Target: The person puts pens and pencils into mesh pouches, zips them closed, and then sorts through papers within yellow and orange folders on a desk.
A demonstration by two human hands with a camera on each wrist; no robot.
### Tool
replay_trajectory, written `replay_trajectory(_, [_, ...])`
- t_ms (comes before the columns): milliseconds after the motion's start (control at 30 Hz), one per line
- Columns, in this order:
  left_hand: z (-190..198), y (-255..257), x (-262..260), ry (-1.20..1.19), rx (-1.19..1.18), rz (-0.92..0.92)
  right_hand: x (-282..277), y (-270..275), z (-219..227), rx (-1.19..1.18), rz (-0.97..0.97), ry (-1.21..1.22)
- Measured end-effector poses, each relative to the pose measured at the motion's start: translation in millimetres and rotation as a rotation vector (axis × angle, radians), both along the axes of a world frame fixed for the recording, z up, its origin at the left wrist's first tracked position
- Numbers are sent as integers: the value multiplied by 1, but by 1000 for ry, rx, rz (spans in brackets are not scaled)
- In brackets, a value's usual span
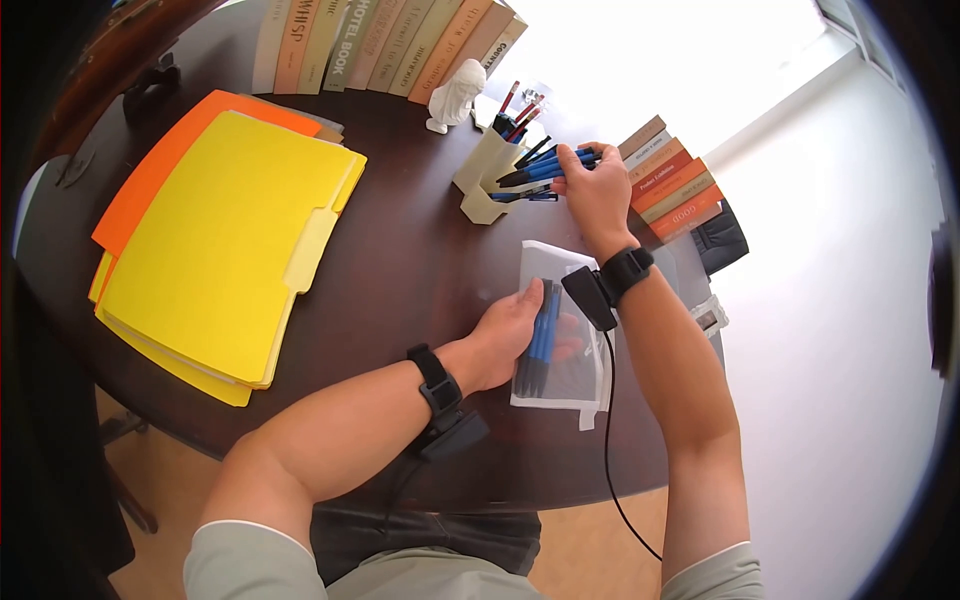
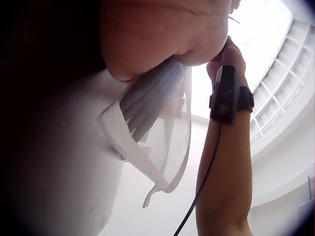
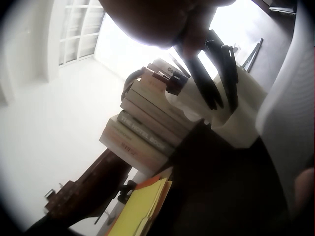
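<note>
Pens: blue (image 1: 540, 172), bunched in the right hand near the holder; more blue (image 1: 545, 335), seen through the pouch's mesh at the left hand.
Right grip (image 1: 598, 190): pinched round the upper bunch, at one end only, with long lengths jutting out. Liable to fan apart or drop if held too loosely.
Left grip (image 1: 508, 335): closed on the pouch (image 1: 545, 258), with thumb in front and fingers showing through behind. Pressing on mesh and pens together; too weak a pinch or too steep a tilt could send everything sliding.
Holder (image 1: 478, 165): pale, on the dark surface (image 1: 410, 230), with pens and pencils (image 1: 520, 120) standing in it. Could catch on the jutting ends, or tip from a sideways knock; hard to tell whether touched by the bunch.
Bust (image 1: 457, 95): white, just beside the holder, so easily toppled along with it.
Cable (image 1: 612, 430): hanging from the right wrist, close past the pouch. Could snag on its edge during a long reach.
</note>
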State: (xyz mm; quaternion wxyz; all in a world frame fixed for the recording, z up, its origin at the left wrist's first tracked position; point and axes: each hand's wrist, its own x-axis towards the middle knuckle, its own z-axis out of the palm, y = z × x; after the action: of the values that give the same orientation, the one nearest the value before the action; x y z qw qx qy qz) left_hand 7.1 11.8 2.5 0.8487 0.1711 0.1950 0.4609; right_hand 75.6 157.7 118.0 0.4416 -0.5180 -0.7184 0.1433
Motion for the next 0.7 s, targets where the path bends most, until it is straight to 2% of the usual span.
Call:
replay_trajectory(300, [3, -2, -2, 11, 7, -1, -2, 2, 5, -97, 19, -328])
replay_trajectory(700, [4, -2, -3, 26, 13, -5, 1, -4, 17, -86, 16, -328])
